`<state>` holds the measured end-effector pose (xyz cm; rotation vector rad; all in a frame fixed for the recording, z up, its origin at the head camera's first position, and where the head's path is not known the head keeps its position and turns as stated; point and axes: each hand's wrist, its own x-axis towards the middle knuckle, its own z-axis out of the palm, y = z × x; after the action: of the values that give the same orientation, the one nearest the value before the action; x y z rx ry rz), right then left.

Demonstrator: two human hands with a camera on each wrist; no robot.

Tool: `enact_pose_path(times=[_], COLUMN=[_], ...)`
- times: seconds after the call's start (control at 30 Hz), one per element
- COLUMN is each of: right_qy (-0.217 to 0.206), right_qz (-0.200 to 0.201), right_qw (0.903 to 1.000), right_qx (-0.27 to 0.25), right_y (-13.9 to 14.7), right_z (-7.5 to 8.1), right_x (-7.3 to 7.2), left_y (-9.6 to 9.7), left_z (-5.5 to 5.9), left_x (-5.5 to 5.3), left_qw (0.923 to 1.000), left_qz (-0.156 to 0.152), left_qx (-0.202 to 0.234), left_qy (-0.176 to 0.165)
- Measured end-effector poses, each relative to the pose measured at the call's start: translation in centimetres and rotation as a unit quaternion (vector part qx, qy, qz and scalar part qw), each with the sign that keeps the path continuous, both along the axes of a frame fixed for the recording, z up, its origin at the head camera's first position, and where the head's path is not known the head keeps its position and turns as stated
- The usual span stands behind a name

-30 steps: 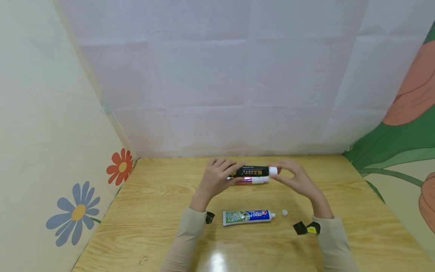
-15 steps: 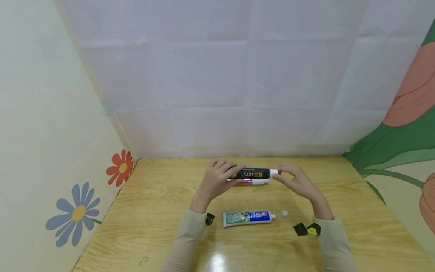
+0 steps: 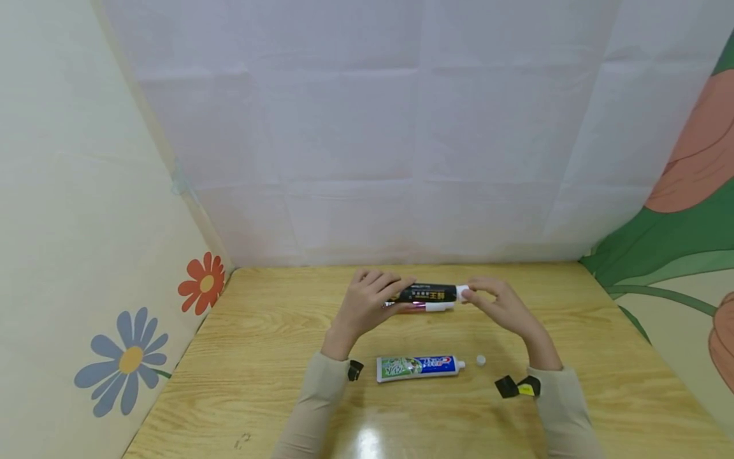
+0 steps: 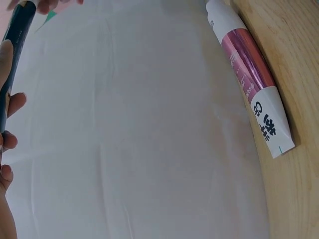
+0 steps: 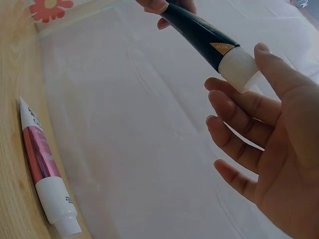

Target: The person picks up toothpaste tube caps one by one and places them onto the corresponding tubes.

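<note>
A black toothpaste tube point(image 3: 430, 292) with gold lettering is held level above the far part of the table. My left hand point(image 3: 365, 302) grips its tail end, thumb on the near side. At the other end, my right hand point(image 3: 503, 308) pinches the tube's white cap point(image 5: 239, 68) between thumb and index finger; its other fingers are spread loosely below in the right wrist view. Behind and beneath the black tube lies a pink and white toothpaste tube point(image 4: 251, 69), partly covered by it in the head view.
Nearer on the wooden table point(image 3: 258, 382) lies a green and blue toothpaste tube point(image 3: 418, 368), its nozzle bare and pointing right. A small white cap point(image 3: 481, 360) sits just beyond that nozzle. A white sheet point(image 3: 344, 140) hangs along the table's back edge.
The black tube has tipped slightly, its capped end a little lower and farther right. My right fingers have shifted on the cap. The things on the table have stayed put.
</note>
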<state>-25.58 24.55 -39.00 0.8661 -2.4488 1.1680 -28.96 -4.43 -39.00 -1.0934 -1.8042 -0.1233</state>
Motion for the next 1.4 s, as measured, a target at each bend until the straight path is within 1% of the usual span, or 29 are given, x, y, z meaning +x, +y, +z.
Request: enact_pose_path(times=[0.1, 0.17, 0.23, 0.43, 0.57, 0.8, 1.07, 1.3, 1.4], right_qy=[0.001, 0.0, -0.001, -0.015, -0.023, -0.017, -0.023, -0.026, -0.032], right_qz=[-0.013, -0.015, -0.007, 0.025, 0.022, 0.007, -0.008, -0.021, -0.024], right_qw=[0.9999, 0.9999, 1.0, 0.9993, 0.9989, 0.9989, 0.9989, 0.9985, 0.998], right_qx=[0.0, -0.003, -0.007, -0.024, -0.035, -0.043, -0.04, -0.044, -0.048], right_y=[-0.1, -0.2, -0.3, -1.2, -1.5, -2.1, -2.3, -1.2, -1.0], right_z=[0.1, 0.2, 0.6, 2.6, 2.9, 2.7, 2.6, 0.1, -0.1], right_x=[0.1, 0.3, 0.5, 2.0, 2.4, 2.4, 2.2, 0.1, -0.1], left_y=[0.0, -0.1, -0.1, -0.2, -0.2, -0.5, -0.6, -0.4, -0.2], left_z=[0.0, 0.0, 0.0, -0.1, 0.0, -0.1, 0.0, 0.0, 0.0], left_x=[0.0, 0.0, -0.1, -0.1, 0.0, -0.1, -0.2, -0.1, -0.1], left_qw=[1.0, 1.0, 1.0, 0.9999, 0.9998, 0.9998, 0.9998, 0.9998, 0.9997], left_qz=[-0.004, -0.003, -0.003, -0.002, -0.005, 0.003, 0.01, 0.013, 0.011], left_qx=[0.006, 0.008, 0.009, 0.009, 0.016, 0.02, 0.017, 0.016, 0.018], left_qy=[0.001, -0.001, -0.001, 0.004, 0.006, 0.006, 0.007, 0.008, 0.01])
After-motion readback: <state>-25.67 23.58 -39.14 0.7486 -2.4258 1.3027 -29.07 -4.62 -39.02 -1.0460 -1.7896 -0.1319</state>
